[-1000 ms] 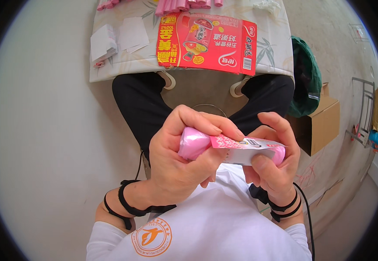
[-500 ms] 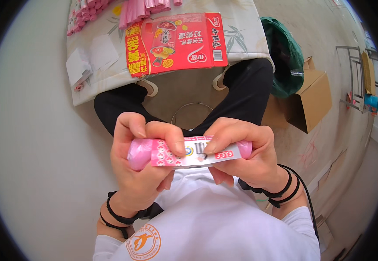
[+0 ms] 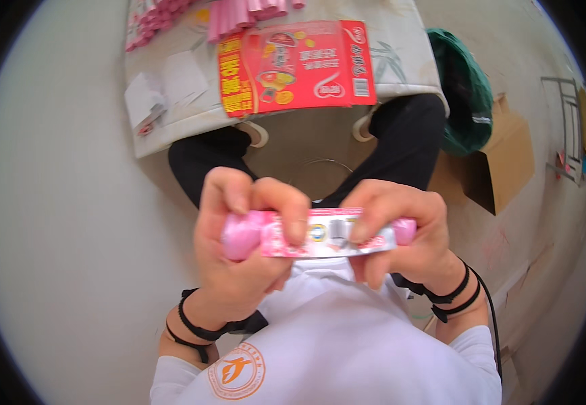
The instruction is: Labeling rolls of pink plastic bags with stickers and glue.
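Note:
Between my two hands, above my lap, is a roll of pink plastic bags [image 3: 242,236] with a printed paper label [image 3: 316,233] around its middle. My left hand [image 3: 239,236] is closed on the roll's left part, its fingers bent over the label. My right hand [image 3: 404,229] grips the other side, thumb and fingers pressed on the label's right part. Pink plastic sticks out past the label at both ends. The undersides of the roll and some fingertips are hidden.
Ahead is a table [image 3: 408,64] with a flattened red carton [image 3: 300,67] at its near edge. Several pink rolls [image 3: 246,13] lie behind it, white paper slips [image 3: 185,75] to the left. A green bag-lined bin [image 3: 465,94] and an open cardboard box [image 3: 505,152] stand at right.
The whole view has shifted, so table, hands and roll appear farther right. Both hands keep their grip on the roll, and the label looks slightly blurred by motion.

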`<state>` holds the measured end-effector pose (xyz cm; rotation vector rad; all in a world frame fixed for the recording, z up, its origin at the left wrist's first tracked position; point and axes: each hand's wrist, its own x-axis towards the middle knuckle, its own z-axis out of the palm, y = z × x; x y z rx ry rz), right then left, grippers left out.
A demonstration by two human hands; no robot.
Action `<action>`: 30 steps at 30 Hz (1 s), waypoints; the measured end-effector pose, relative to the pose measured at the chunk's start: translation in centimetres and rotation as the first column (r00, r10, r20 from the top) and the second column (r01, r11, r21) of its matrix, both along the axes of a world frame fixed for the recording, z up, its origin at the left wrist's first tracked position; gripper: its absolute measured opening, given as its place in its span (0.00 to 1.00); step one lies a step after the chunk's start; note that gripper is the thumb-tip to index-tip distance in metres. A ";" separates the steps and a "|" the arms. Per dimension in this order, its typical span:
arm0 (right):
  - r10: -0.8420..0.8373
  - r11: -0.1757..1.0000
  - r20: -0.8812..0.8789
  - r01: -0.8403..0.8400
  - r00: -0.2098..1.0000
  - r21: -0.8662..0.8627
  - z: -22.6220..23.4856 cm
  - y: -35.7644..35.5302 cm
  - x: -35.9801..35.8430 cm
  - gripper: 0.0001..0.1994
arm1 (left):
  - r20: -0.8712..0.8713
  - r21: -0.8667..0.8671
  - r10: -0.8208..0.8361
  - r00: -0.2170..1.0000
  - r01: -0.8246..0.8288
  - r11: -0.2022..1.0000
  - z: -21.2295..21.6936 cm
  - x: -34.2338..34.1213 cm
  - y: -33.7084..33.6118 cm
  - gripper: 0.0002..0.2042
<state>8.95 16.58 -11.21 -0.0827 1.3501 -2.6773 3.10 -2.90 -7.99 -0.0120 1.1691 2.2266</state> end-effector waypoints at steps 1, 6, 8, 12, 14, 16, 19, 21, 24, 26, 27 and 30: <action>-0.003 0.999 0.024 0.004 1.000 -0.039 0.0 0.0 0.3 0.17 | -0.011 0.050 -0.040 0.999 0.041 0.998 -0.2 -0.1 0.0 0.23; 0.037 0.999 0.011 -0.036 0.999 -0.037 0.1 0.3 -0.2 0.19 | -0.056 0.046 -0.079 0.995 0.081 0.996 0.1 -0.4 -0.2 0.23; 0.034 0.998 -0.024 -0.032 0.999 0.053 0.0 0.5 -0.4 0.20 | -0.056 0.073 -0.080 0.995 0.084 0.994 0.1 -0.4 -0.3 0.23; 0.038 0.993 -0.056 -0.032 0.998 0.111 0.3 0.7 -0.7 0.22 | -0.087 0.067 -0.134 0.987 0.140 0.988 0.2 -1.0 -0.4 0.23; 0.050 0.984 -0.131 -0.027 0.990 0.176 0.2 0.7 -1.3 0.23 | -0.057 0.082 -0.120 0.991 0.124 0.989 0.1 -1.1 -0.7 0.22; 0.068 0.970 -0.230 -0.011 0.971 0.242 -0.2 0.6 -2.1 0.22 | -0.007 0.063 -0.076 0.997 0.077 0.995 0.1 -1.2 -0.7 0.22; 0.050 0.963 -0.254 0.021 0.966 0.269 -0.1 0.1 -2.5 0.20 | 0.103 0.086 -0.007 0.995 -0.002 0.996 0.5 -1.2 -0.6 0.22; 0.034 0.963 -0.238 0.032 0.971 0.267 0.1 0.0 -2.4 0.19 | 0.123 0.072 0.003 0.992 -0.012 0.997 0.2 -1.2 -0.5 0.21; 0.014 0.981 -0.129 0.012 0.992 0.195 -0.1 -0.3 -2.0 0.15 | 0.150 0.034 0.034 0.988 -0.040 0.999 0.4 -1.1 -0.2 0.21; 0.009 0.979 -0.129 0.017 0.992 0.204 -0.2 -0.1 -2.0 0.15 | 0.154 0.028 0.038 0.987 -0.042 0.999 0.4 -1.1 -0.1 0.20; 0.011 0.977 -0.135 0.018 0.991 0.211 -0.3 -0.1 -2.0 0.14 | 0.156 0.028 0.033 0.987 -0.038 0.999 0.3 -1.1 0.0 0.20; -0.015 0.982 -0.124 0.038 0.992 0.185 -0.3 0.0 -1.9 0.12 | 0.161 0.019 0.035 0.986 -0.038 0.999 0.3 -1.1 0.3 0.19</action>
